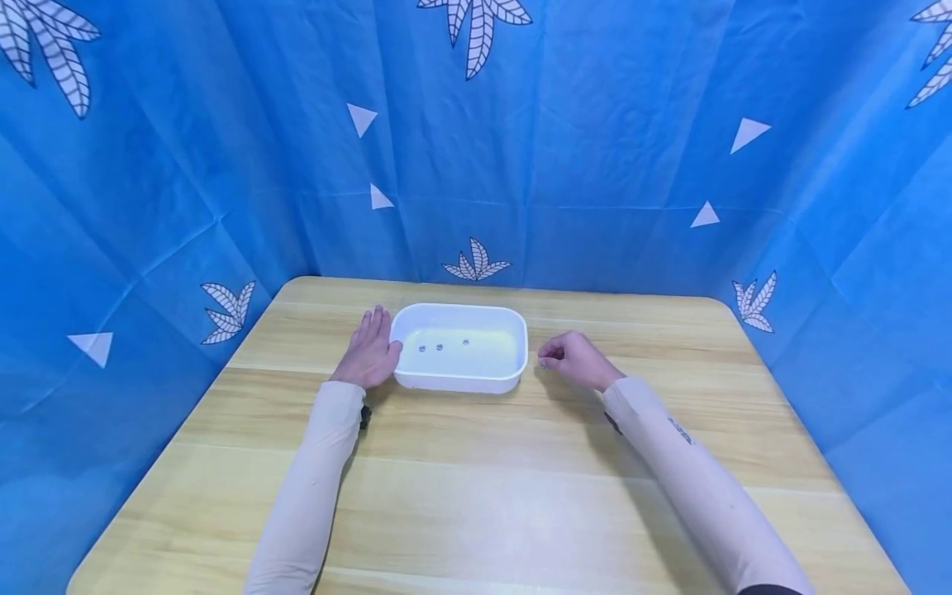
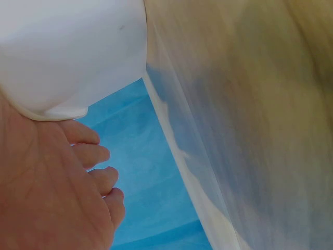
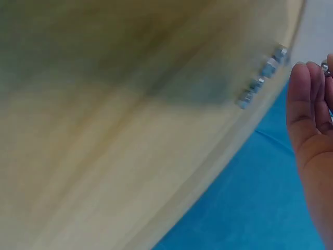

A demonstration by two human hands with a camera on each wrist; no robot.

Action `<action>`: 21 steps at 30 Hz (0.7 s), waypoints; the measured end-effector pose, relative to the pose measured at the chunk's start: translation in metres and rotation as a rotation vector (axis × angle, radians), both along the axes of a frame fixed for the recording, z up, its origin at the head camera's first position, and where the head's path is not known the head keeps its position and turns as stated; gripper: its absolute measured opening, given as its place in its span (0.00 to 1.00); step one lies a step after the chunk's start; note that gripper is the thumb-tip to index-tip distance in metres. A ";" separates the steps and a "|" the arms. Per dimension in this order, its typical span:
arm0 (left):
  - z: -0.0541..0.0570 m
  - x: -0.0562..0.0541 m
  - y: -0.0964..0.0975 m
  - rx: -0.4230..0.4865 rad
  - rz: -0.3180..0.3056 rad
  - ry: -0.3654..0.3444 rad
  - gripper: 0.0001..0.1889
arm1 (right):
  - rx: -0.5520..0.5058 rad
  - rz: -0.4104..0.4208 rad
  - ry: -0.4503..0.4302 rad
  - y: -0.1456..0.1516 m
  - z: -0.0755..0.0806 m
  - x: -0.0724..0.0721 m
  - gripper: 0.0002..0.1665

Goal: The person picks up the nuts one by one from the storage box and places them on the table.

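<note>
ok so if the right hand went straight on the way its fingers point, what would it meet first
Most likely the right end of the white rectangular tray, just ahead of the right hand in the head view; its height is unclear, so it might pass above.

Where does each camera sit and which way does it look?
Head: on the head, facing forward and down at the white tub, left hand, right hand, sleeves.
Left wrist: worn there, facing the left hand and tub.
Right wrist: worn there, facing the right hand and metal pieces.
Shared: head and left wrist both show the tub.
</note>
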State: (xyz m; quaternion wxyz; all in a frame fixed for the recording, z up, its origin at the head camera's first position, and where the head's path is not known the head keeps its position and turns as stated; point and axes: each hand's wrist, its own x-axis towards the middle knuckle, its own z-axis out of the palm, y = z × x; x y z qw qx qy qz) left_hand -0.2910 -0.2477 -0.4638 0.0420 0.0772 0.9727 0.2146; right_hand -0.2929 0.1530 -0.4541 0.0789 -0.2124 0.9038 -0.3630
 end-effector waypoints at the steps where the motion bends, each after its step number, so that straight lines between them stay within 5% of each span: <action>1: 0.000 0.000 0.000 -0.001 0.000 -0.001 0.38 | 0.002 0.005 0.004 0.001 -0.002 0.001 0.08; 21: 0.000 0.000 0.001 0.007 0.001 0.011 0.39 | 0.096 0.059 0.080 0.005 -0.020 0.005 0.05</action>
